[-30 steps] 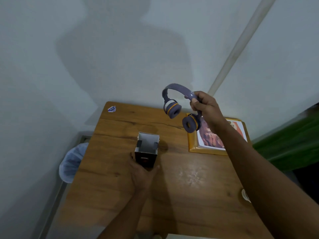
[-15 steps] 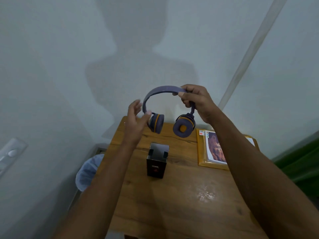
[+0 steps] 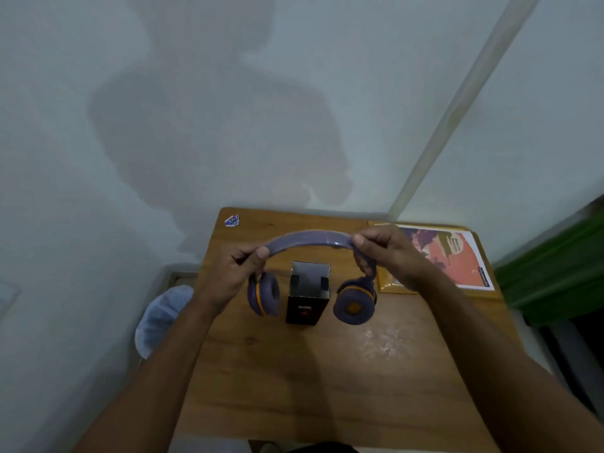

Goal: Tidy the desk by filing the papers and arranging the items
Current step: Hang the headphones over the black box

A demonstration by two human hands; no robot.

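I hold purple headphones [image 3: 307,238] with orange trim above the wooden desk [image 3: 327,371]. My left hand [image 3: 233,273] grips the left end of the headband and my right hand [image 3: 389,256] grips the right end. The headband is stretched wide, so the two earcups hang on either side of a small black open-topped box [image 3: 307,297] that stands upright on the desk. An orange folder with a printed picture sheet [image 3: 451,256] on top lies at the desk's back right corner.
A small sticker [image 3: 232,220] sits at the desk's back left corner. A bin with a pale blue liner [image 3: 160,318] stands on the floor left of the desk. Walls close in behind, and a green surface [image 3: 555,273] lies to the right.
My left hand left the box and took the headband's left end. Both hands lowered the headphones and spread them wide over the box.
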